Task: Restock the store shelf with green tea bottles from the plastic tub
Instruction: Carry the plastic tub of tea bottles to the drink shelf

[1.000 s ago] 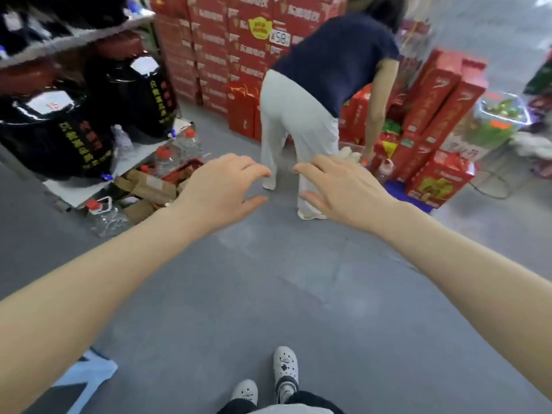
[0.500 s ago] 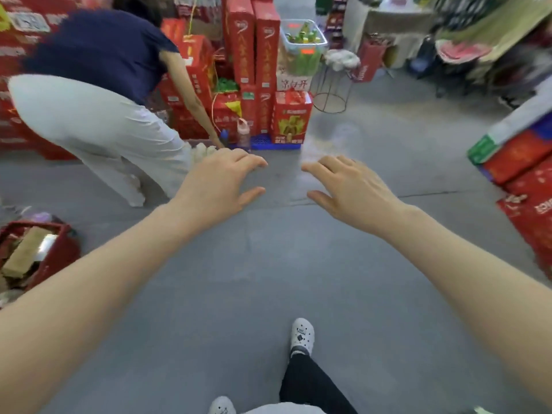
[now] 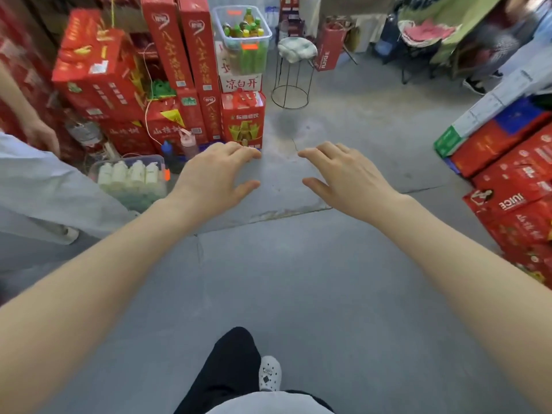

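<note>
A clear plastic tub holding several green tea bottles with green and yellow caps stands on top of stacked boxes at the back centre. My left hand and my right hand are stretched out in front of me above the grey floor, palms down, fingers relaxed and spread, holding nothing. Both hands are well short of the tub. No store shelf is in view.
Red gift cartons are stacked left of the tub, more red juice cartons on the right. A second clear tub of pale bottles sits on the floor at left beside another person's leg. A wire stool stands right of the tub.
My view has swung right and moved forward: the other person has slid to the left edge and the tub stack is larger and nearer. Both hands stay outstretched and empty.
</note>
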Action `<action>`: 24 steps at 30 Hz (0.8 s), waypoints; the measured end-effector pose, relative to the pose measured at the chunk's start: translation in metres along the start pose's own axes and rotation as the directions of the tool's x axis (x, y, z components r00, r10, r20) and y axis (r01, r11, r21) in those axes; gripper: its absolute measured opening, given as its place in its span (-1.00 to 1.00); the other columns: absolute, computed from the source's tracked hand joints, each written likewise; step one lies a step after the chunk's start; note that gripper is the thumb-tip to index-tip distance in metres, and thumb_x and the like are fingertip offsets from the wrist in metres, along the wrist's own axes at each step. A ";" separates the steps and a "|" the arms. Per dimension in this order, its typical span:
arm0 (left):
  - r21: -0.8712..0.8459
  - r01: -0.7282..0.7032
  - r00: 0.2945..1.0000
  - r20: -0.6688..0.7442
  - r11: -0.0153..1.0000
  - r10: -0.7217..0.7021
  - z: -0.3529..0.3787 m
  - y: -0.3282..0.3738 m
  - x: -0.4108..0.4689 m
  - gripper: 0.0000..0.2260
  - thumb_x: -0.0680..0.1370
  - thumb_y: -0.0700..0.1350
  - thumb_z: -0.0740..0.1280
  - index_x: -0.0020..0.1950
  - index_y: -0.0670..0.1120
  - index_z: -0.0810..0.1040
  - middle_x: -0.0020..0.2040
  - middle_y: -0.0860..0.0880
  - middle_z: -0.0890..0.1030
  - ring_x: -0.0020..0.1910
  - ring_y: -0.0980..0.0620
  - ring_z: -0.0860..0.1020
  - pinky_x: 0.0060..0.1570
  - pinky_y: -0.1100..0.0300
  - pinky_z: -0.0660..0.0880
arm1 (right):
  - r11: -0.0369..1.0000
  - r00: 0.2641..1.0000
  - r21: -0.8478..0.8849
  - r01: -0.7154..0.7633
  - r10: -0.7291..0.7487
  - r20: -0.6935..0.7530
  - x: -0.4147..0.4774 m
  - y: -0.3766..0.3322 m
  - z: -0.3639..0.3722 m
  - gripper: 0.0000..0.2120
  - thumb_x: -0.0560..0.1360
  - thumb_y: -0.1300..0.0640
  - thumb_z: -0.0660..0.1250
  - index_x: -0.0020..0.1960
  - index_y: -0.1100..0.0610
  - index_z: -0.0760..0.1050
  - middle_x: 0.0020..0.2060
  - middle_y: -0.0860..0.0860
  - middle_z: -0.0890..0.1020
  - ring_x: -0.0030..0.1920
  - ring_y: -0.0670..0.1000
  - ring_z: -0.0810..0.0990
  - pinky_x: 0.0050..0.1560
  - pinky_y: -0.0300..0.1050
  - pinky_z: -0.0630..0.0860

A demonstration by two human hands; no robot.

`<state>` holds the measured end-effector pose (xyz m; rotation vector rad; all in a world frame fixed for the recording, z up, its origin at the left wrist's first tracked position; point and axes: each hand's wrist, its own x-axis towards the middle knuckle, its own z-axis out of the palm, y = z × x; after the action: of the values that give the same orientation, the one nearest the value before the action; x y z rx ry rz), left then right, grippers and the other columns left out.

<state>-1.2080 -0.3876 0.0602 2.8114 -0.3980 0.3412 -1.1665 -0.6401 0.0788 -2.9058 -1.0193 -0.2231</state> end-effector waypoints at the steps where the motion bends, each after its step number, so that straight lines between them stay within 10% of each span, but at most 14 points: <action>1: -0.004 0.006 1.000 -0.004 1.000 -0.006 0.005 -0.007 0.017 -0.56 0.51 0.11 0.38 0.35 0.01 0.47 0.19 -0.02 0.58 0.16 -0.08 0.52 0.02 -0.05 0.56 | 1.000 1.000 0.002 -0.005 0.005 0.000 0.014 0.012 0.004 -0.56 0.55 0.02 0.35 0.38 0.15 0.44 0.09 0.14 0.58 0.06 0.23 0.55 0.03 0.05 0.46; 24: -0.056 0.204 0.979 -0.016 0.977 -0.205 0.063 -0.311 0.453 -0.48 0.52 0.11 0.38 0.43 0.01 0.38 0.26 -0.01 0.54 0.21 -0.03 0.51 0.07 0.05 0.53 | 0.992 0.994 0.080 -0.102 0.098 0.049 0.508 0.220 0.095 -0.51 0.58 -0.05 0.29 0.45 0.09 0.34 0.24 0.09 0.53 0.18 0.18 0.51 0.12 0.03 0.44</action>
<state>-0.6791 -0.2269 0.0483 2.7605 -0.1086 0.3100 -0.6253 -0.4892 0.0624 -2.8893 -0.8636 -0.1092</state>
